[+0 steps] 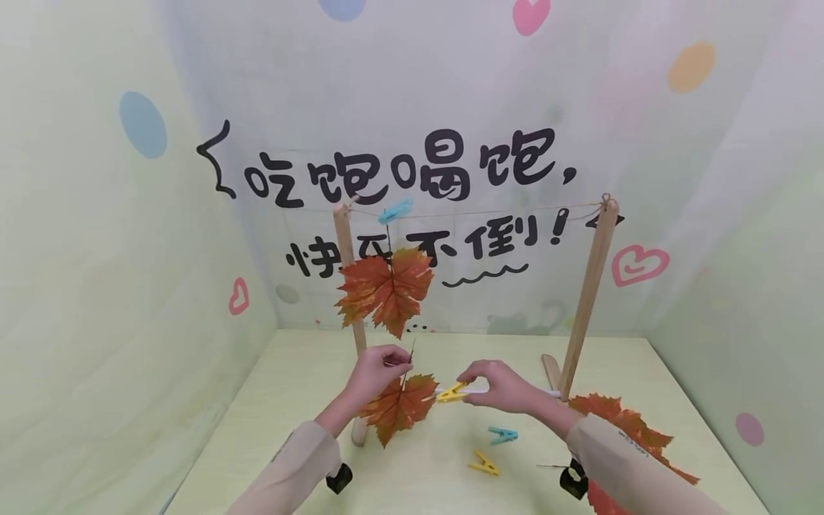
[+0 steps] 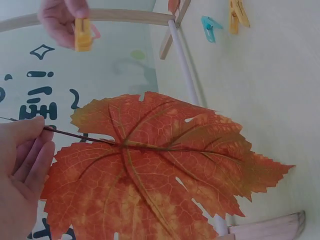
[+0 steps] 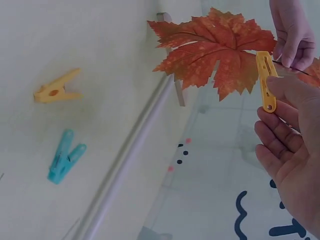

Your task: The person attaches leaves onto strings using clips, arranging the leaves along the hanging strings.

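My left hand (image 1: 380,368) pinches the thin dark stem of an orange-red artificial maple leaf (image 2: 165,150), which spreads out below the fingers. To its right, my right hand (image 1: 498,386) holds a yellow clothespin (image 3: 266,82) between thumb and fingers, close to the leaf but apart from it in the head view. Above the left hand, another maple leaf (image 1: 389,290) hangs by its stem from a blue clothespin (image 1: 395,212) clipped on a thin string (image 1: 476,214). The string runs between two wooden posts (image 1: 589,300).
On the table (image 1: 290,400) lie a blue clothespin (image 1: 503,434) and a yellow clothespin (image 1: 484,463). More orange-red leaves (image 1: 627,429) lie at the right, partly behind the right forearm. A white rod (image 3: 125,160) joins the posts low down. Wooden feet stick out at the posts' bases.
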Action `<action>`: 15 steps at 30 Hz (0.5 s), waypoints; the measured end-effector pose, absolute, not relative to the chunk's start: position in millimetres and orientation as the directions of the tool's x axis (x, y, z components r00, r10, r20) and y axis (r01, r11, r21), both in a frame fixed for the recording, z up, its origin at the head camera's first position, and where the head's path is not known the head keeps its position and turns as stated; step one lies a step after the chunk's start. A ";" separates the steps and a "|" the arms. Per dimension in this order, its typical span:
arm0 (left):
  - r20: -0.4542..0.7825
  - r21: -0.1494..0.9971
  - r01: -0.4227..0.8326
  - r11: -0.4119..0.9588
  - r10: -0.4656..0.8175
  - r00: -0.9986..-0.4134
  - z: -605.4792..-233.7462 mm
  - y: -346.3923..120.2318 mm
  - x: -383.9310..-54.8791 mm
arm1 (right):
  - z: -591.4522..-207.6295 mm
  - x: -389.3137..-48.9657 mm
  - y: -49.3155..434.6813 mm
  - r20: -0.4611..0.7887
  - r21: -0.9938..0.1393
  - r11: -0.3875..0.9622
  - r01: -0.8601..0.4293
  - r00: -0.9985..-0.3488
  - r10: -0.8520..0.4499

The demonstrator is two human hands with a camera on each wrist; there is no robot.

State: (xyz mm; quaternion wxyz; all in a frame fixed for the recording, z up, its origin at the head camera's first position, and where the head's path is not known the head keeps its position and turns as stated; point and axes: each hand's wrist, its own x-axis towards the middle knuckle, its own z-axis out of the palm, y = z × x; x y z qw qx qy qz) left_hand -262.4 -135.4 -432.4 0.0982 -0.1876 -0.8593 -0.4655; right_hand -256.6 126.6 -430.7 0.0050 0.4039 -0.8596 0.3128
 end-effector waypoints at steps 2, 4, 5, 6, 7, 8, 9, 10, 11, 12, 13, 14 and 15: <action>0.355 0.757 0.427 0.494 0.237 -0.904 -428.0 -132.3 -261.8 | -419.4 -256.5 130.0 0.287 -0.502 0.484 -0.717 -0.666 -0.689; 0.361 0.759 0.434 0.486 0.241 -0.901 -423.4 -129.1 -261.7 | -408.0 -256.4 133.7 0.311 -0.477 0.489 -0.730 -0.661 -0.683; 0.365 0.759 0.438 0.481 0.243 -0.899 -421.0 -127.4 -262.0 | -402.5 -256.5 135.8 0.323 -0.468 0.490 -0.735 -0.659 -0.679; 0.370 0.758 0.443 0.478 0.244 -0.896 -418.5 -125.8 -262.2 | -397.1 -256.5 137.8 0.331 -0.461 0.494 -0.737 -0.660 -0.675; 0.373 0.758 0.447 0.476 0.247 -0.895 -416.1 -124.2 -262.6 | -391.9 -256.4 139.8 0.336 -0.459 0.496 -0.737 -0.660 -0.672; 0.374 0.757 0.449 0.475 0.249 -0.893 -413.5 -122.5 -262.9 | -386.7 -256.3 141.7 0.339 -0.458 0.499 -0.736 -0.664 -0.667; 0.376 0.756 0.453 0.473 0.252 -0.891 -411.1 -120.8 -263.6 | -381.9 -256.3 143.7 0.343 -0.456 0.500 -0.736 -0.664 -0.664; 0.385 0.750 0.463 0.472 0.257 -0.886 -408.3 -119.2 -264.0 | -377.4 -256.3 145.6 0.343 -0.456 0.502 -0.735 -0.666 -0.662; 0.388 0.749 0.467 0.471 0.259 -0.884 -405.4 -117.6 -264.5 | -373.1 -256.5 147.5 0.342 -0.455 0.505 -0.733 -0.668 -0.661; 0.392 0.747 0.470 0.469 0.260 -0.882 -402.5 -116.1 -265.0 | -369.1 -256.7 149.0 0.340 -0.457 0.506 -0.732 -0.669 -0.660; 0.397 0.746 0.474 0.468 0.258 -0.881 -399.5 -114.5 -265.6 | -365.3 -257.0 150.5 0.342 -0.459 0.503 -0.732 -0.669 -0.660; 0.403 0.745 0.478 0.466 0.258 -0.878 -396.5 -113.0 -266.4 | -361.7 -257.1 151.9 0.345 -0.459 0.505 -0.731 -0.670 -0.657; 0.410 0.743 0.485 0.461 0.258 -0.875 -393.4 -111.4 -267.1 | -358.5 -257.1 153.3 0.348 -0.461 0.504 -0.730 -0.671 -0.654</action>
